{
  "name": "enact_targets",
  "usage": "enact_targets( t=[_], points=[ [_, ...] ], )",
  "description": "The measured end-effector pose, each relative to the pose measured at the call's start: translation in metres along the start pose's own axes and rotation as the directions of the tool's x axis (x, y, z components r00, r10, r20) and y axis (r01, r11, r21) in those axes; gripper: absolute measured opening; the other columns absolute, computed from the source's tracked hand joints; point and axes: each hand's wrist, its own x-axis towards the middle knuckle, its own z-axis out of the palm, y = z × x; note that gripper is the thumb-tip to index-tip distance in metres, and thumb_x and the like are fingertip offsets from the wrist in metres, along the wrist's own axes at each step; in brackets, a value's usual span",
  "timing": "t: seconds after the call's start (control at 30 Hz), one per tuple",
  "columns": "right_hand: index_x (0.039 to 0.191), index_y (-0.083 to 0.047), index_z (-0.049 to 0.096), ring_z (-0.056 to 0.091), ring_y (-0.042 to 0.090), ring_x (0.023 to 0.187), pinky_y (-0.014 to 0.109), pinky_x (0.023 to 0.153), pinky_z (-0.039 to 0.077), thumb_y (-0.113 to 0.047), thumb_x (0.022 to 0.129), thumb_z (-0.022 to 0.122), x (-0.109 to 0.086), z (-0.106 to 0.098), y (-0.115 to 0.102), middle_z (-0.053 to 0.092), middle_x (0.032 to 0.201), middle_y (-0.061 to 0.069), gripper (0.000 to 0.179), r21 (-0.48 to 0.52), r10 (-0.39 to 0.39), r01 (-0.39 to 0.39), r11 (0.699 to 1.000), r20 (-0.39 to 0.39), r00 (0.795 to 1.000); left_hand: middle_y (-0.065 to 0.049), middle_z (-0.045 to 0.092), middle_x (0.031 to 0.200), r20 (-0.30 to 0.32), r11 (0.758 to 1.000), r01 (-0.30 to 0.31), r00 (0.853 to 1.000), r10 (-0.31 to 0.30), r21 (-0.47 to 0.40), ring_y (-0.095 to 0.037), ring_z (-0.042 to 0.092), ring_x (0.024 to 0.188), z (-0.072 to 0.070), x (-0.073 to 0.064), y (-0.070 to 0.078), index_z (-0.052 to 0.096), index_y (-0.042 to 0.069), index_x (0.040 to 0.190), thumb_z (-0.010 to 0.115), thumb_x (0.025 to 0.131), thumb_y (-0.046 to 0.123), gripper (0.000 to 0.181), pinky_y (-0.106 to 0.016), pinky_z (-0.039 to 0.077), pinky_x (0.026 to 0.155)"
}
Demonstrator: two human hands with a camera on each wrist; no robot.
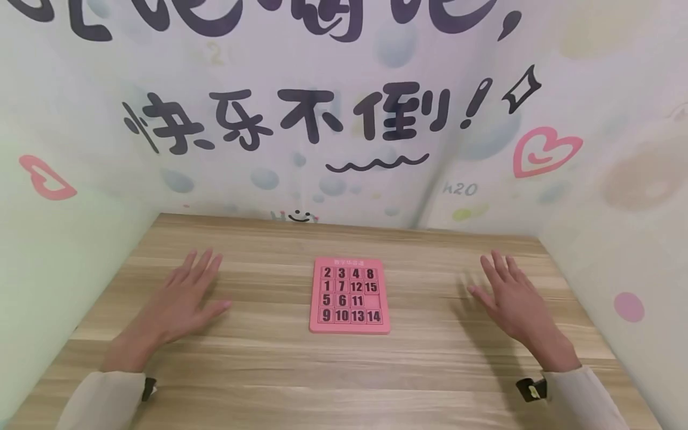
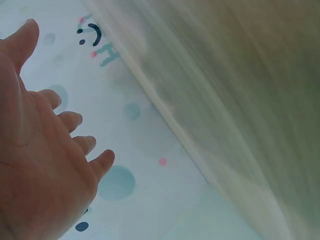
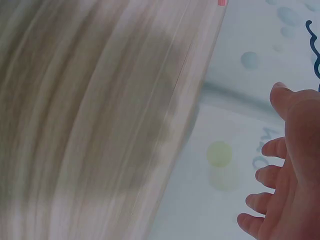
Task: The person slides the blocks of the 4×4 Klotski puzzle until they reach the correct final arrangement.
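Note:
A pink number slide puzzle (image 1: 350, 325) lies flat on the wooden table (image 1: 344, 382), between the two hands and apart from both. Black numbers mark its tiles, and one gap shows at the right end of the third row. To its left is my left hand (image 1: 180, 304), fingers extended and thumb spread, holding nothing. My right hand (image 1: 516, 301) is on the other side, also with extended fingers and nothing held; its shadow falls on the table. Both wrist views show the palm side: the left hand (image 2: 42, 150) at the left edge, the right hand (image 3: 295, 165) at the right.
A white back wall (image 1: 301, 54) with dark lettering, bubbles and hearts rises behind the table. Side walls (image 1: 54, 251) close it in at left and right. Each wrist carries a dark strap (image 1: 529, 389) by a light sleeve (image 1: 583, 397).

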Motion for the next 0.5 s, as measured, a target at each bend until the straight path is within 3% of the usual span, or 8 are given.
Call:
enact_targets(
  t=[0.27, 0.5],
  points=[
    [0.157, 0.000, 0.018, 0.016, 0.051, 0.146, 0.066, 0.111, 0.023, -0.046, 0.103, 0.046, 0.003, 0.001, -0.013, 0.021, 0.160, 0.029, 0.076, 0.061, 0.003, -0.006, 0.998, 0.044, 0.999, -0.023, 0.028, 0.159, -0.046, 0.999, -0.036, 0.998, 0.037, 0.009, -0.046, 0.025, 0.146, -0.002, 0.006, 0.012, 0.025, 0.004, 0.157, 0.054, 0.096, 0.054, 0.084, -0.064, 0.026, 0.111],
    [0.155, -0.002, 0.027, 0.040, 0.051, 0.135, 0.066, 0.101, 0.039, -0.044, 0.104, 0.046, 0.006, 0.005, -0.022, 0.043, 0.148, 0.031, 0.069, 0.079, -0.007, 0.007, 0.997, 0.008, 1.000, -0.024, 0.040, 0.153, -0.066, 0.998, -0.067, 0.995, 0.068, 0.021, -0.046, 0.036, 0.140, 0.001, 0.013, 0.022, 0.033, 0.000, 0.152, 0.056, 0.097, 0.049, 0.078, -0.065, 0.034, 0.107]
  ],
)
